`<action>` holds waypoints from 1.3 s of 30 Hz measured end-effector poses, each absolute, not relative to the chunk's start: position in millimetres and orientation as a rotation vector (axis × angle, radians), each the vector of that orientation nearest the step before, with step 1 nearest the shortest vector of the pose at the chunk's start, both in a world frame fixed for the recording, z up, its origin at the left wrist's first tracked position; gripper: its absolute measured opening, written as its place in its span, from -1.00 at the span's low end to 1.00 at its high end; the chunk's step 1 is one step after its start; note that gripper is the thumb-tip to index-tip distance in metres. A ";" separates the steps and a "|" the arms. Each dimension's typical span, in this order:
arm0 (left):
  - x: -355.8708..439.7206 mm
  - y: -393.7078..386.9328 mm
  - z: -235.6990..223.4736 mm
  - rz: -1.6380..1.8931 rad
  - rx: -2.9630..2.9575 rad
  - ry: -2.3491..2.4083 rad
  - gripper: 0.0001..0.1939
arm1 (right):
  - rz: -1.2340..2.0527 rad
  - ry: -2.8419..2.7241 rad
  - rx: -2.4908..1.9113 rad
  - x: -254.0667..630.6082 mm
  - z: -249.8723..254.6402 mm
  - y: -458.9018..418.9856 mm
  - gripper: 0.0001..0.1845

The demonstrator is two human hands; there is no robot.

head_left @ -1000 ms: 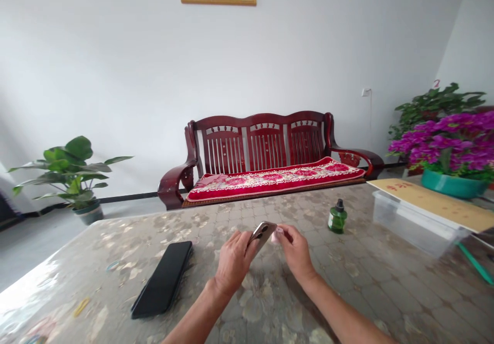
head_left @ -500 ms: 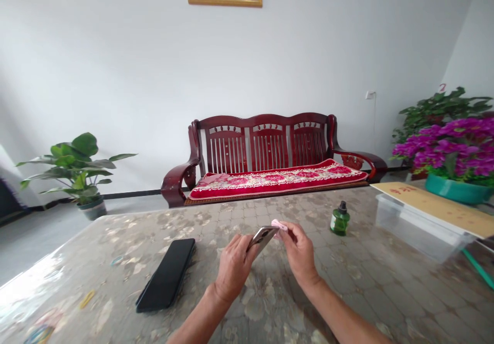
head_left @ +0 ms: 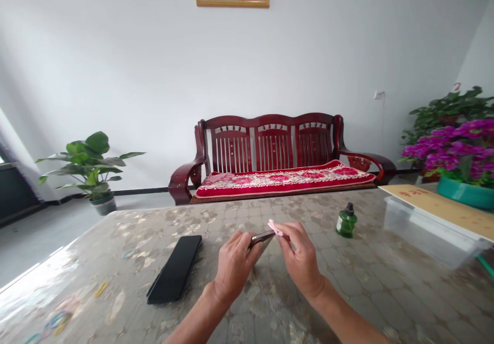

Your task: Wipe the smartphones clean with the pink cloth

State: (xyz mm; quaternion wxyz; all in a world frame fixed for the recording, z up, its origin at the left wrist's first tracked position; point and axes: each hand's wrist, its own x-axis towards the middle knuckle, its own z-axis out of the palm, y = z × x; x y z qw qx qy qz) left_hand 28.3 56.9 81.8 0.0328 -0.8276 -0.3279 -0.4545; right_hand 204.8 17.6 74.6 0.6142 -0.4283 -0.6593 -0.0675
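Note:
A smartphone (head_left: 264,237) is gripped by my left hand (head_left: 234,261), held up over the table with its edge turned toward me. My right hand (head_left: 303,256) pinches a small pink cloth (head_left: 275,228) against the phone's right end. Part of the phone is covered by my left fingers, and its screen is mostly out of sight. On the table to the left lies a second, black smartphone (head_left: 175,269), flat and apart from both hands. A green bottle with a black top (head_left: 347,221) stands to the right of my right hand.
The table (head_left: 262,308) has a patterned cover. Several rubber bands (head_left: 59,321) lie at its left. On the right are a clear plastic box (head_left: 428,233), a tan board (head_left: 443,210) on it and purple flowers in a teal pot (head_left: 465,192). A wooden bench (head_left: 270,143) stands beyond.
The phone has tilted in my left hand, so its back camera side shows less. My right hand has shifted the pink cloth slightly along the phone's end. The whole view has swung a little left.

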 end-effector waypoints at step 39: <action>27.8 60.6 98.1 -1.397 -2.748 -1.294 -0.81 | 0.160 -1.556 -1.100 198.8 53.6 24.9 -0.79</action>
